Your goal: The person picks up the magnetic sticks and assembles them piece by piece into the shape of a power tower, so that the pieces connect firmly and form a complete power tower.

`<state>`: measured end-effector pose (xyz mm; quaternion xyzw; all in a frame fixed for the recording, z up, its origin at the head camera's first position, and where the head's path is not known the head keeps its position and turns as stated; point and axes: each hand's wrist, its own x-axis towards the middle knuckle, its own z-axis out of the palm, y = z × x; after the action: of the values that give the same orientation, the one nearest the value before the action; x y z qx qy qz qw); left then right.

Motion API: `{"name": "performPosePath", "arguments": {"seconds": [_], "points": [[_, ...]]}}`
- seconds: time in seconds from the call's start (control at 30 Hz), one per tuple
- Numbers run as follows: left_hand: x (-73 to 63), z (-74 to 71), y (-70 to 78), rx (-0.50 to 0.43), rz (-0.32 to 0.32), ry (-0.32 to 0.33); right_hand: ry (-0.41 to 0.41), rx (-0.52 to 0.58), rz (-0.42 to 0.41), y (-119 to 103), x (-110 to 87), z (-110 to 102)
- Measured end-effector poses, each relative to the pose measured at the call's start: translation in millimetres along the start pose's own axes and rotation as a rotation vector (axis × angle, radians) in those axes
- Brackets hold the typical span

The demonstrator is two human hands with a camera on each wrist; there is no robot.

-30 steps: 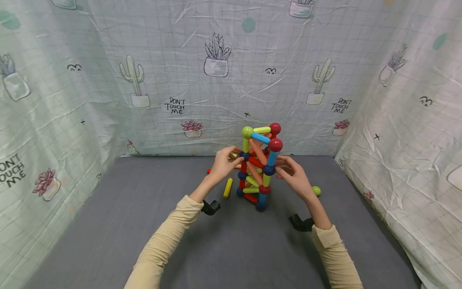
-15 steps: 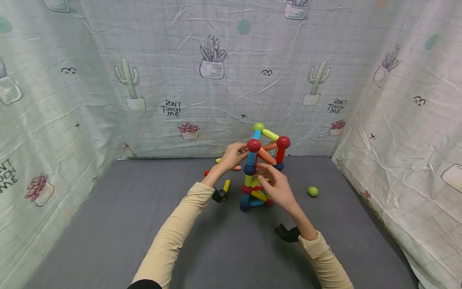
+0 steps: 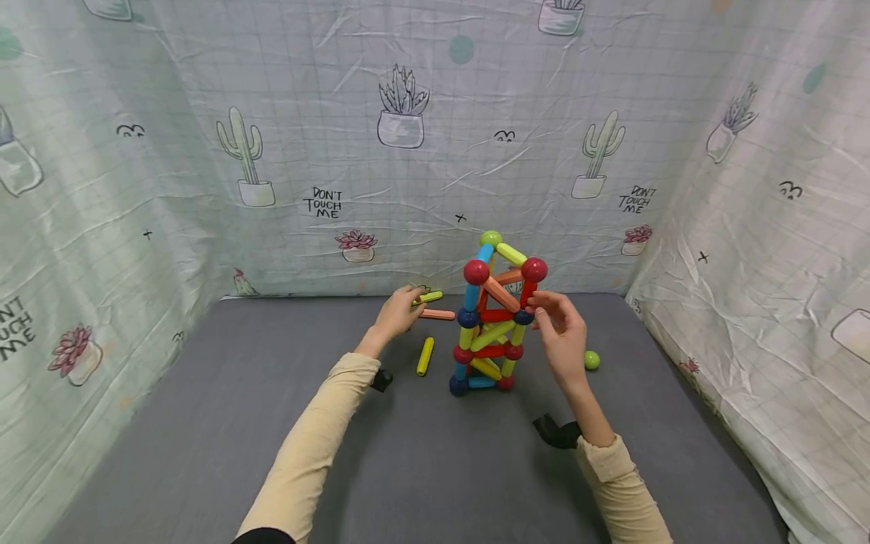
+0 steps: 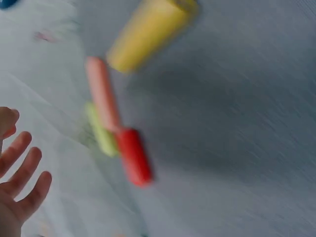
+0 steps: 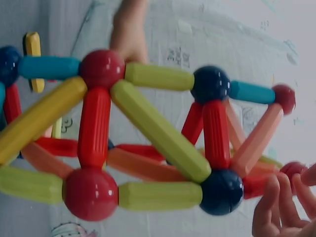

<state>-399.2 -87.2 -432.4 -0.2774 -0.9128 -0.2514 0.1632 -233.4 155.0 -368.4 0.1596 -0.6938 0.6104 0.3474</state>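
Note:
A tower of magnetic sticks and balls [image 3: 499,316] stands upright on the grey table; its coloured sticks join red, navy and lime balls. My right hand [image 3: 560,336] is at the tower's upper right side. Its loosely bent fingers [image 5: 276,202] overlap a red stick near the top red ball [image 5: 295,170] in the right wrist view. My left hand [image 3: 396,316] is left of the tower, fingers spread and bent. It reaches toward loose sticks: a lime stick [image 3: 430,296], a salmon stick [image 3: 438,314] and a red stick [image 4: 136,158], which the hand hides in the head view.
A yellow stick [image 3: 425,357] lies between the left arm and the tower. To the right, beyond the right wrist, rests a loose lime ball [image 3: 592,360]. A patterned cloth [image 3: 435,189] hangs round the table's back and sides.
The tower has turned about its upright axis. My left hand has left it and moved left to the loose sticks. The right hand has shifted from its front to its right side.

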Motion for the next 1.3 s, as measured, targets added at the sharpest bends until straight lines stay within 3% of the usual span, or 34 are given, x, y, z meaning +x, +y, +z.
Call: {"name": "performPosePath", "arguments": {"seconds": [0.1, 0.2, 0.4, 0.5, 0.63, 0.83, 0.97, 1.1, 1.2, 1.3], "points": [[-9.2, 4.8, -17.3, 0.174, -0.008, -0.019, 0.076, -0.009, 0.03, -4.5, 4.2, -2.2], [-16.9, 10.1, -30.4, 0.303, -0.015, -0.074, 0.092, -0.028, 0.075, -1.1, 7.0, -3.7], [-26.1, 19.4, -44.6, 0.4, -0.086, -0.242, 0.006, -0.047, 0.178, 19.4, 11.1, -6.1], [-29.0, 22.4, -48.0, 0.43, -0.102, -0.289, -0.058, -0.054, 0.211, 25.2, 11.6, -6.1], [-32.1, 23.8, -48.6, 0.459, -0.083, -0.269, -0.115, -0.065, 0.238, 27.6, 11.5, -5.1], [-32.1, 22.6, -46.2, 0.513, -0.04, -0.23, -0.133, -0.063, 0.243, 27.7, 11.8, -3.5], [-22.7, 11.7, -27.6, 0.401, -0.042, -0.067, -0.131, -0.074, 0.234, 28.6, 11.0, -3.6], [-2.3, -14.4, 16.0, 0.148, -0.009, 0.237, -0.127, -0.092, 0.236, 30.3, 10.2, -3.3], [9.0, -40.5, 59.7, -0.113, 0.107, 0.496, -0.128, -0.108, 0.245, 31.1, 9.7, -3.1], [11.4, -65.3, 104.5, -0.331, 0.312, 0.684, -0.127, -0.11, 0.249, 31.0, 9.9, -2.9]]}}
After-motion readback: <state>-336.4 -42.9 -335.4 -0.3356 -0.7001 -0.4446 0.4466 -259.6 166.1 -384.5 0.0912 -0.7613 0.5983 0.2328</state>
